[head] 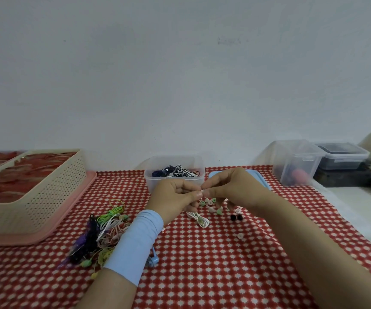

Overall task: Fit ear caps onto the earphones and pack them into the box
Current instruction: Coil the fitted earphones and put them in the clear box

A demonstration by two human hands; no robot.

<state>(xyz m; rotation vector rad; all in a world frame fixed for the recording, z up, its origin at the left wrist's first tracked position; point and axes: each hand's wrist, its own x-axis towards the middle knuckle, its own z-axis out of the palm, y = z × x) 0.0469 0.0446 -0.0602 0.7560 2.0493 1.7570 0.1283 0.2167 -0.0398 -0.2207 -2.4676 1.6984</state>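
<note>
At frame centre our left hand (175, 197) pinches the white earphone (199, 219), whose cable trails onto the table (224, 264). Our right hand (231, 188) pinches what looks like an ear cap. We should steady the bud and press squarely. The box (173, 178) waits behind.

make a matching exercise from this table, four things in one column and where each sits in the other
Things
1. beige basket
2. clear box
3. tangled earphones
4. black ear caps

Places
A. left of the blue sleeve
B. on the pink tray, far left
C. at the back, behind the left hand
D. on the checked cloth, just nearer the camera than the right hand

Pairs: 1-B, 2-C, 3-A, 4-D
</note>
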